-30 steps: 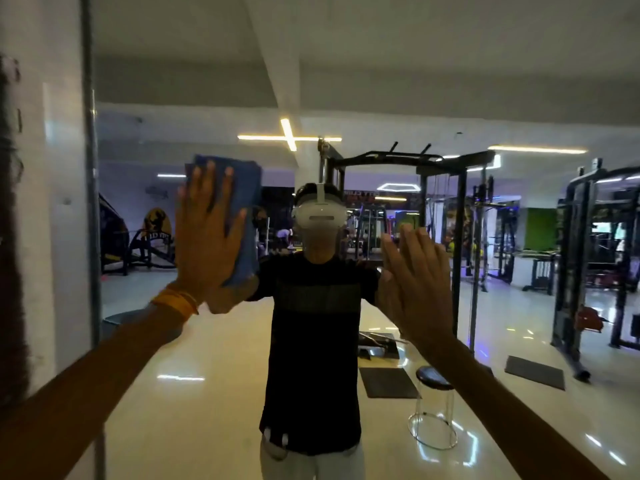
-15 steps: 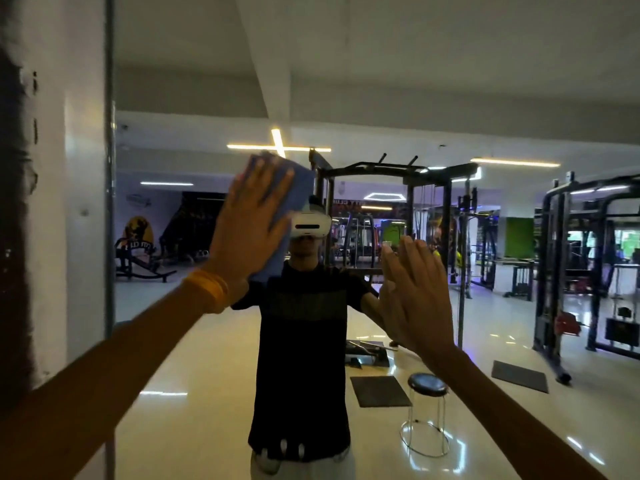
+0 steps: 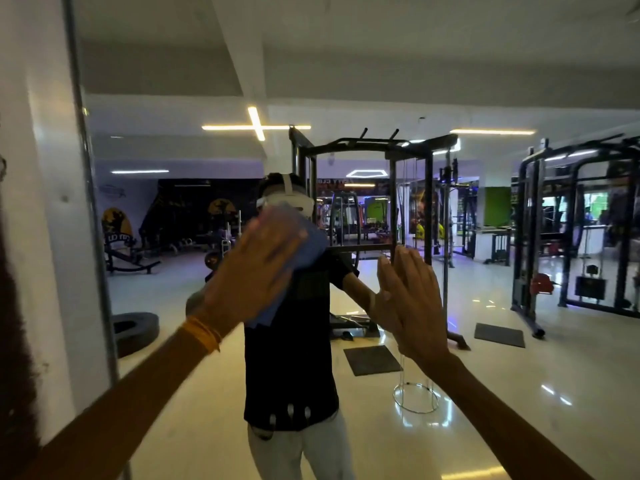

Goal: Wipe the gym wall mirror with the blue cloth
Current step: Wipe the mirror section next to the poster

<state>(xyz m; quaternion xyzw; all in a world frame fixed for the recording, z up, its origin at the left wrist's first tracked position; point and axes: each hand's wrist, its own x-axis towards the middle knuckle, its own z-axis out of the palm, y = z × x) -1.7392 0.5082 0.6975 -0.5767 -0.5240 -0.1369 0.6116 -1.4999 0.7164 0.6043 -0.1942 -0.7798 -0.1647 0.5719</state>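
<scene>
Head view, facing the gym wall mirror (image 3: 519, 375). The left hand (image 3: 256, 271) (blurred) lies with straight, spread fingers on the blue cloth (image 3: 308, 244) and presses it flat to the glass; nothing is clasped. The cloth sits just left of picture centre, its upper corner showing past the fingertips toward 1 o'clock and its lower edge hanging out below the palm at 6 o'clock. An orange wristband (image 3: 202, 332) circles the left wrist. The right hand (image 3: 412, 306), at 3 o'clock from the cloth and apart from it, is released, fingers straight and together, palm set against the glass where it meets its own reflection. At 9 o'clock the mirror's metal edge strip (image 3: 90, 202) borders a white wall (image 3: 34, 168). Reflected in the glass: the person's dark shirt, a black power rack (image 3: 391, 202), a floor mat (image 3: 372, 358) and a tyre (image 3: 133, 329) on the shiny floor.
</scene>
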